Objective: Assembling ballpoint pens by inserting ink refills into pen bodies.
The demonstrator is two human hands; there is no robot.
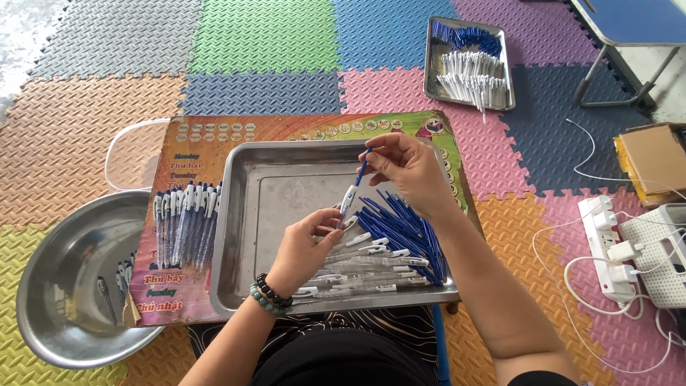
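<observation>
The person is sitting over a steel tray that is resting on a colourful printed board, working on a ballpoint pen. The right hand is pinching a thin blue refill between thumb and fingertips, and the refill is angling down into a clear pen barrel with a white clip. The left hand is closing around the barrel's lower end — both hands are gripping, neither open.

The refill is likely light and slightly flexible, so a pinch near its upper end, as here, is probably keeping it straight. The barrel looks stiff, smooth and a little slippery; holding it near the clip should be steadying it.

More blue refills and clear barrels are lying in the tray, just beside the hands. Finished pens are lining up on the board to the left, near a round steel basin.
</observation>
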